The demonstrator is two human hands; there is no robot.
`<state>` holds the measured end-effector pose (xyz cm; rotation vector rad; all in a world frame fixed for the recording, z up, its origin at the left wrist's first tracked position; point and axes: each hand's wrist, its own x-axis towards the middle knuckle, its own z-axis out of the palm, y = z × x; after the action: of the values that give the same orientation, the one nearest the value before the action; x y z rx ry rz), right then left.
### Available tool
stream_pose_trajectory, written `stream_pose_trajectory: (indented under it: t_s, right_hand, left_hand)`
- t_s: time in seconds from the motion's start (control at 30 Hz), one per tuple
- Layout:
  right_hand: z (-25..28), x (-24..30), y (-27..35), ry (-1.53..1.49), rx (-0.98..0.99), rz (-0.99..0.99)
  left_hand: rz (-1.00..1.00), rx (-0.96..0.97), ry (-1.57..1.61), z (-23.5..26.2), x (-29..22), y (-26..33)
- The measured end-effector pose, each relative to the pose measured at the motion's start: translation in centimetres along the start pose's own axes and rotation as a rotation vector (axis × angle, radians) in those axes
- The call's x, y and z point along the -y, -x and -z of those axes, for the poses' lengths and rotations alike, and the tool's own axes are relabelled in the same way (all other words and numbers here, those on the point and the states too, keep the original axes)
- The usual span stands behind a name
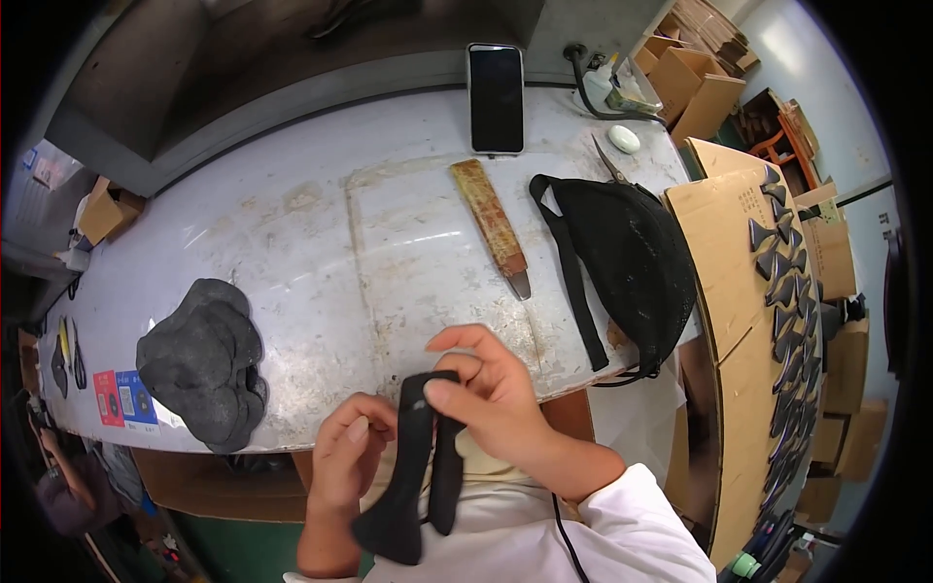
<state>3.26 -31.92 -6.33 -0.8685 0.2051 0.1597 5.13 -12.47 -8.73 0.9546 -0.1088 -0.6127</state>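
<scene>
A matte black strip [413,457], flared at its lower end and folded over at the top, hangs above my lap at the table's front edge. My right hand [491,398] pinches the fold between thumb and fingers. Close against the strip's left side is my left hand [348,442], its fingers curled and thumb bent inward. Those fingertips pass behind the strip, so their hold is hidden. On the table to the left lies a heap of dark grey, rounded pieces [204,364], stacked over one another.
A worn knife [491,219], a phone [496,102], a black pouch with a strap [627,257] and scissors [610,160] lie on the table [301,262]. Cardboard [724,291] at the right bears several black flared pieces [777,262]. Another person [73,486] shows at far left.
</scene>
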Motion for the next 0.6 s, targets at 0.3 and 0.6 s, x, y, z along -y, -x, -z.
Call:
stream_pose_trajectory:
  t_s: [0.3,0.6]
  right_hand:
    - [-0.7,-0.5,0.5,0.149,0.095,-0.058]
    - [-1.6,0.3,0.4,0.090,0.036,-0.097]
  left_hand:
    - [-0.168,-0.172,-0.386,-3.4,-1.1,0.1]
    - [-0.151,-0.109,-0.255,-2.4,0.4,-0.4]
